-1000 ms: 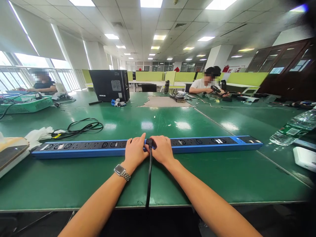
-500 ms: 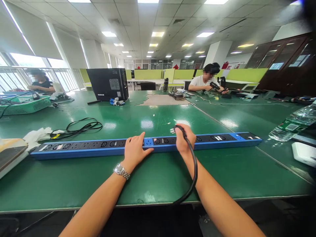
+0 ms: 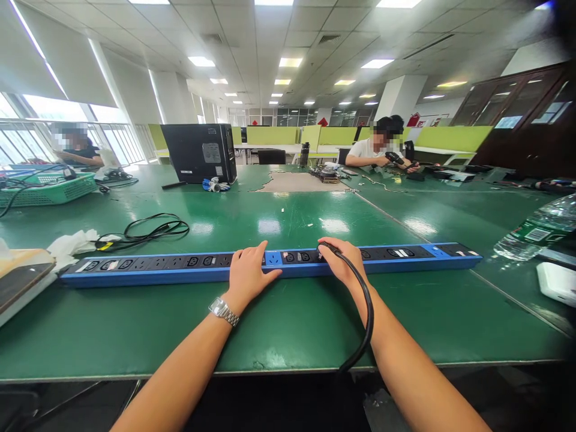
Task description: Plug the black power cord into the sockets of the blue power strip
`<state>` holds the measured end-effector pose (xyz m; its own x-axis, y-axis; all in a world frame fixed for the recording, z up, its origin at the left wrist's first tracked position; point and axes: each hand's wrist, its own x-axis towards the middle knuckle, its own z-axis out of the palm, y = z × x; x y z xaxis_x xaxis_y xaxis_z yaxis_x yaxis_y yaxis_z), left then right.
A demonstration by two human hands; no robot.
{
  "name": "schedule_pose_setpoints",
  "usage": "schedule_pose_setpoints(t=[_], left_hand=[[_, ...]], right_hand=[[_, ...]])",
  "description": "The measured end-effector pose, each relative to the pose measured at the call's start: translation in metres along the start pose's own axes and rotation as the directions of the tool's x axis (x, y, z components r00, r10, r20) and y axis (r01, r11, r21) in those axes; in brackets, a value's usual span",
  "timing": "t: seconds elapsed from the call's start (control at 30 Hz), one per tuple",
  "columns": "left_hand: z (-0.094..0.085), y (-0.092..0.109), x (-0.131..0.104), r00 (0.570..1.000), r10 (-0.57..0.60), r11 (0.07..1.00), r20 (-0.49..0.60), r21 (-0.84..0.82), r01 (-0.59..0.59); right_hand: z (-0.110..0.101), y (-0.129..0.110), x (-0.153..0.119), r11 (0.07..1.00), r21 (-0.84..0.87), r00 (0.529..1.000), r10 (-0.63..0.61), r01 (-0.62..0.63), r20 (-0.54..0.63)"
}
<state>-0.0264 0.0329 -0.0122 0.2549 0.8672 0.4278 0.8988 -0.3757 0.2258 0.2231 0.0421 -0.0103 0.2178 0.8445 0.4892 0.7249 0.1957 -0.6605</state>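
Note:
A long blue power strip (image 3: 148,278) with black sockets along its top lies across the green table. My left hand (image 3: 248,273), with a metal watch at the wrist, holds the strip left of its middle; its fingers reach over the top and its thumb points right along the near side. Right of the middle, my right hand (image 3: 344,262) is closed around a black plug (image 3: 327,241), held down against the sockets. The plug's prongs are hidden, so I cannot tell how far in they are. Its thick black cable (image 3: 369,318) curves down past the table's front edge.
At left lie a coiled thin black cable (image 3: 155,227), white crumpled tissue (image 3: 77,245) and a green basket (image 3: 67,192). A black computer case (image 3: 198,153) stands behind. A water bottle (image 3: 537,231) and white box (image 3: 558,282) are right. Two people sit across the table.
My right hand has lowered the plug onto the strip, and its prongs, visible before, are now out of sight. My left hand stays on the strip.

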Motion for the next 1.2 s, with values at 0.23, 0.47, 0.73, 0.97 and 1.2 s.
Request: schedule_pose_setpoints(t=[0.23,0.47,0.73,0.97,1.2], left_hand=[[0.0,0.0,0.0,1.0,-0.004,1.0,0.012,-0.017,0.004],[-0.001,0.0,-0.001,1.0,0.01,0.999,-0.005,-0.031,-0.01],[-0.002,0.001,-0.002,1.0,0.011,1.0,-0.01,-0.023,-0.011],[-0.002,0.0,-0.002,1.0,0.022,0.999,0.003,-0.03,-0.021],[-0.003,-0.001,-0.002,1.0,0.018,0.999,0.003,-0.042,-0.018]], right_hand=[[0.0,0.0,-0.003,0.998,-0.039,0.999,-0.047,0.048,0.024],[0.004,0.007,-0.006,0.974,-0.158,0.987,-0.155,0.16,0.045],[0.005,0.014,-0.014,0.942,-0.208,0.964,-0.259,0.265,0.054],[0.01,0.022,-0.024,0.902,-0.288,0.942,-0.336,0.323,0.003],[0.011,0.028,-0.027,0.935,-0.289,0.965,-0.242,0.203,-0.104]])
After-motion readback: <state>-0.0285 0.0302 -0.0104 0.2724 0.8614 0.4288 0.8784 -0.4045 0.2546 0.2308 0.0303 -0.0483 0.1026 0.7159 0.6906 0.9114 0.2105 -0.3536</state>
